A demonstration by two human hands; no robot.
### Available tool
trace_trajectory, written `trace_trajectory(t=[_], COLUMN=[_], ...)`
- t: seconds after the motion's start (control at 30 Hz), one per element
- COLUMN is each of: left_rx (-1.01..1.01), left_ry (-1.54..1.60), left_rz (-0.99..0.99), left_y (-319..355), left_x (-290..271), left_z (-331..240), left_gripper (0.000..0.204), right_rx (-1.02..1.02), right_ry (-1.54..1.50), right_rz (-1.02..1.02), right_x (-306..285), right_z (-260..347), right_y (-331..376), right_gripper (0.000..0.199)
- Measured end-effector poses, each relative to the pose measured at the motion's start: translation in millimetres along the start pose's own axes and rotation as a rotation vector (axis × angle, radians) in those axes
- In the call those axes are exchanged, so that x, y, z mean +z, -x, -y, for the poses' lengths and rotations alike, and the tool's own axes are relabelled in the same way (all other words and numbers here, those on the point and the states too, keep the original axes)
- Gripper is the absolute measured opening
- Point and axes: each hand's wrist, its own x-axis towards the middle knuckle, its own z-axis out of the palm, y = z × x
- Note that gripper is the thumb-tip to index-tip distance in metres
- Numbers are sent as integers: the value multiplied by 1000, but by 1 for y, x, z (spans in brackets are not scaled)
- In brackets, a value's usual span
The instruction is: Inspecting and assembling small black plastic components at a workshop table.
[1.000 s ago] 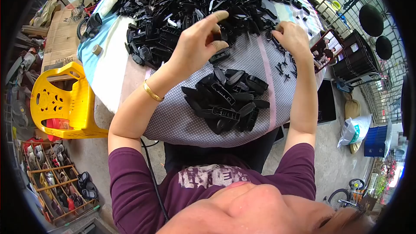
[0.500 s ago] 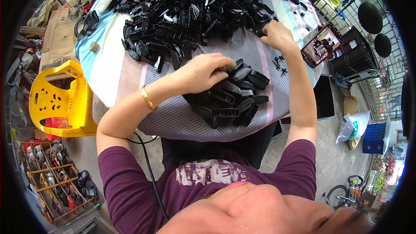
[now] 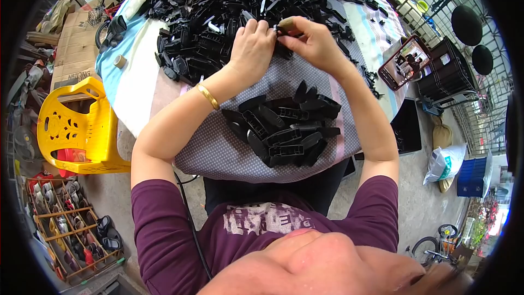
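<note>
Two hands at close work over the middle of the cloth-covered worktop (image 3: 204, 155), seen from where I stand in the room.

Left hand (image 3: 254, 46): fingers bent and bunched, thumb out of sight behind them; what it grips, if anything, I cannot tell. Right hand (image 3: 311, 41): thumb and forefinger drawn narrow on a dark piece (image 3: 280, 32), whose outline is lost against the black behind it. The fingertips of the two hands nearly meet there.

Parts: a large heap of black parts (image 3: 202, 43) covers the far side of the worktop, reaching toward its left edge. A small pile of similar black parts (image 3: 284, 150) sits apart at the near edge, right of centre, several of them open-sided. Small black bits (image 3: 373, 79) lie toward the right edge, beside a propped phone (image 3: 404, 63). A roll of tape (image 3: 120, 61) stands by the left edge.

Step in hand, my judgement: two-handed fingertip handling of a single piece, neither hand at the near pile. The next move calls for a steady left hand and small, exact pressure from the right thumb and forefinger; a slip could lose the piece among its look-alikes.
</note>
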Motion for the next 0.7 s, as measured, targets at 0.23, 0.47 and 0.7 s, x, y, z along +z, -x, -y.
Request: trace_trajectory(t=[0.23, 0.47, 0.7], left_rx=[-378, -780, -509], left_ry=[958, 1949, 1589], left_rz=[131, 455, 126], left_y=[6, 12, 15], left_x=[-39, -43, -40], left_z=[7, 21, 13], left_gripper=[31, 31, 30], right_rx=[-294, -119, 63], right_ry=[252, 54, -219], right_rz=[-228, -123, -225], right_x=[14, 24, 27], right_z=[4, 16, 20], right_y=[13, 23, 26], right_gripper=[30, 30, 32])
